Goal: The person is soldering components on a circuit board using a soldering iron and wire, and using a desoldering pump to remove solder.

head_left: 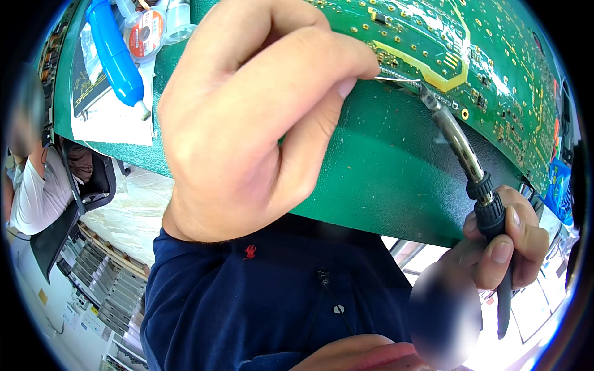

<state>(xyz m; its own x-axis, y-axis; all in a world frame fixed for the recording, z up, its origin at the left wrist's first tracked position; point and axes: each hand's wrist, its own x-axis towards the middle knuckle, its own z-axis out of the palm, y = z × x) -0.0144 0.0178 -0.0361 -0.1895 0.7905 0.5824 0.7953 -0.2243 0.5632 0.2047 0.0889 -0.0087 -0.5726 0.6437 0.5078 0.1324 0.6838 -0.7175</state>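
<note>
My left hand (247,123) is closed, pinching a thin solder wire (396,80) between thumb and forefinger near the edge of a large green circuit board (507,74). The wire's end reaches the tip of a soldering iron (461,145), whose tip lies at or just over the board's lower edge; whether they touch is hard to tell. My right hand (510,247) is wrapped round the iron's black handle at the lower right. A green mat (365,179) lies under the board.
At the upper left are a blue desoldering pump (114,55), a round red-labelled tin (145,34), small clear containers and paper (111,127). Another person (37,188) sits by a black chair (86,182) at the left. A blue packet (557,191) is at the right edge.
</note>
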